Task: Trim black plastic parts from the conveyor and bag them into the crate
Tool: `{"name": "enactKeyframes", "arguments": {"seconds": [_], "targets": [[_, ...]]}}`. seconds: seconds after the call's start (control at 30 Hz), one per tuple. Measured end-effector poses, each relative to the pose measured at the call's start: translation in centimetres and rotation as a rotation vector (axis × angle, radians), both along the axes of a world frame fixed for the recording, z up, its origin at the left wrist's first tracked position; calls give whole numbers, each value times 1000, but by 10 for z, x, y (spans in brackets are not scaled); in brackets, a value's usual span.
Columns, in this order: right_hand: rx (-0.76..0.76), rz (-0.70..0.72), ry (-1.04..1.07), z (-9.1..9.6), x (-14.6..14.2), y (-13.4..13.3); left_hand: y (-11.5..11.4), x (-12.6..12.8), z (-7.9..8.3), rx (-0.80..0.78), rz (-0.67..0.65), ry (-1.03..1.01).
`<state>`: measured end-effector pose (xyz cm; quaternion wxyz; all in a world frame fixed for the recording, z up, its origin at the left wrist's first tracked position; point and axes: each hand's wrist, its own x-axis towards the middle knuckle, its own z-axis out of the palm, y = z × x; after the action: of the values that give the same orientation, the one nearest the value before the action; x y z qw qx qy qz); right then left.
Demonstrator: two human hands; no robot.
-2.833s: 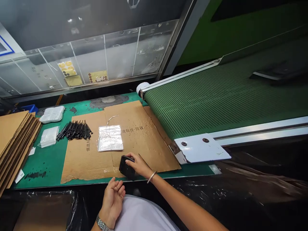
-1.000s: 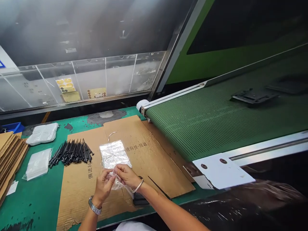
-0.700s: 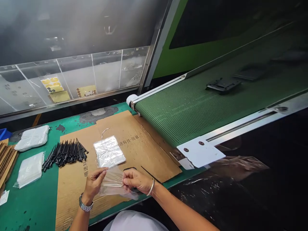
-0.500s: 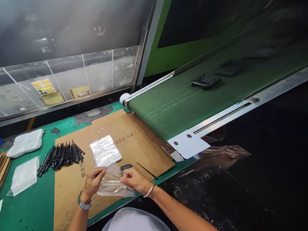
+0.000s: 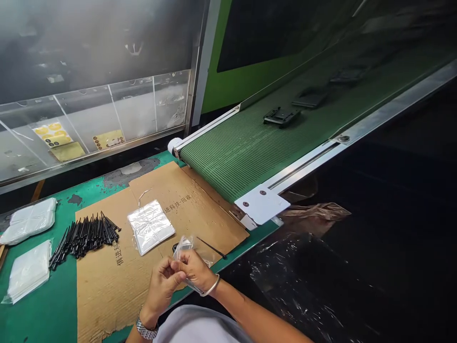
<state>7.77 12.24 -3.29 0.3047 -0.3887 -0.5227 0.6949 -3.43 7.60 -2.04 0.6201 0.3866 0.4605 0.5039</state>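
Note:
A clear plastic bag (image 5: 184,244) is bunched up in front of me, near the front edge of the cardboard. My right hand (image 5: 196,270) pinches it, with part of the film standing up above the fingers. Close against that hand, my left hand (image 5: 162,283) is closed, thumb and fingertips at the bag's edge. Just behind the bag, a small black part (image 5: 174,247) lies mostly hidden. One thin black pin with a head (image 5: 211,247) rests to the right. Beyond my hands lies a stack of clear bags (image 5: 152,226).
Many black pins (image 5: 85,236) lie piled on the left of the cardboard sheet (image 5: 103,295). Two bundles of bags, one wrapped (image 5: 30,221) and one flat (image 5: 28,271), sit on the green table. A green conveyor belt (image 5: 228,162) slopes down from the right, carrying black plastic parts (image 5: 282,116).
My hands have come together, and the bag that was spread between them is now bunched. My left hand moved right and toward me. The whole view has shifted slightly.

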Motion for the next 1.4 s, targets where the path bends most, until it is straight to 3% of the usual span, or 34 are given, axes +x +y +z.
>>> {"name": "enactKeyframes", "arguments": {"seconds": [0.1, 0.2, 0.33, 0.47, 0.57, 0.63, 0.73, 0.83, 0.93, 1.03, 1.13, 1.27, 1.4], "targets": [[-97, 11, 48, -5, 3, 2, 2, -2, -11, -130, 260, -159], [-76, -170, -100, -11, 9, 9, 4, -14, -21, -268, 482, -360], [-95, -299, -144, -20, 8, 15, -1, -17, -28, -263, 467, -349], [-105, -304, -151, -25, -3, 14, -3, -9, -39, -256, 530, -51], [-27, -268, -180, -25, -12, 11, -4, -10, -50, -294, 619, 90], [44, -206, -201, -23, -18, 7, -8, -13, -57, -177, 661, 384], [314, 27, -353, -18, -24, -1, -19, -23, -67, 108, 536, 917], [637, 218, -568, -19, -23, -7, -27, -38, -78, 190, 395, 1005], [731, 173, -650, -35, -7, -9, -30, -54, -87, 111, 513, 1038], [672, -64, -700, -64, 19, -11, -33, -63, -90, -32, 583, 1121], [508, -253, -798, -94, 39, -11, -35, -62, -87, -175, 557, 1201], [339, -138, -733, -110, 52, -6, -33, -55, -82, -225, 515, 1234], [232, -18, -510, -92, 65, -8, -29, -52, -80, -266, 507, 1203]]}}
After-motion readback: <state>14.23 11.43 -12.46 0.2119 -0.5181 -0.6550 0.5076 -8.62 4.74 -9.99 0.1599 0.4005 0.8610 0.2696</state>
